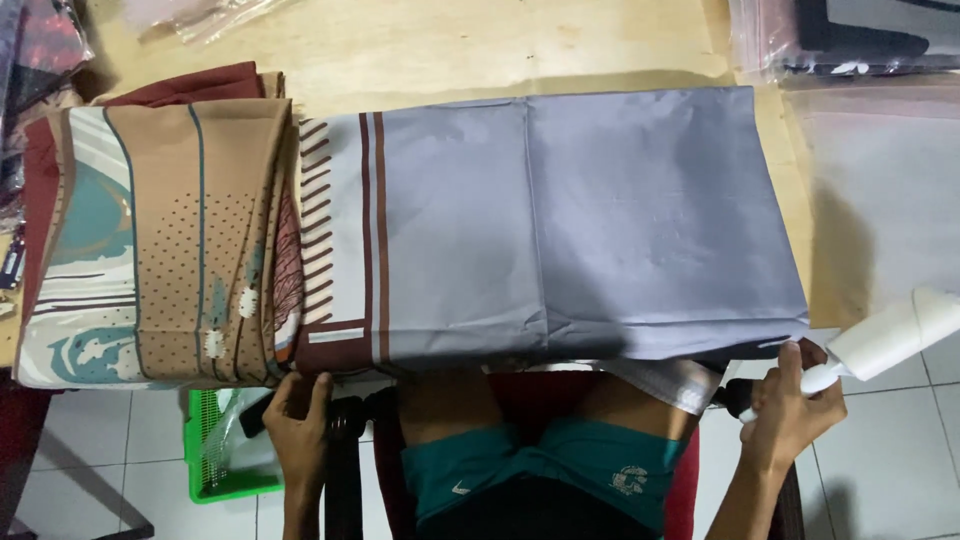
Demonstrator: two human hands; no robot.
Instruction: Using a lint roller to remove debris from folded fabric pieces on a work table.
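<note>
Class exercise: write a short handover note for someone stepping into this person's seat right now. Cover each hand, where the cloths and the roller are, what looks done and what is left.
Left hand: at the near edge of the grey cloth, by its brown-striped end.
Right hand: gripping the handle of a white lint roller, held off the table's right corner, not on the cloth.
Grey cloth lies spread flat across the wooden table. A folded patterned stack sits to its left.
Done: cloth laid out. Left: probably rolling it; no pass is visible.

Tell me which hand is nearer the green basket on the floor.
Left. The left hand grips the cloth edge right beside the green basket; the right hand holds a white lint roller far across.
</note>
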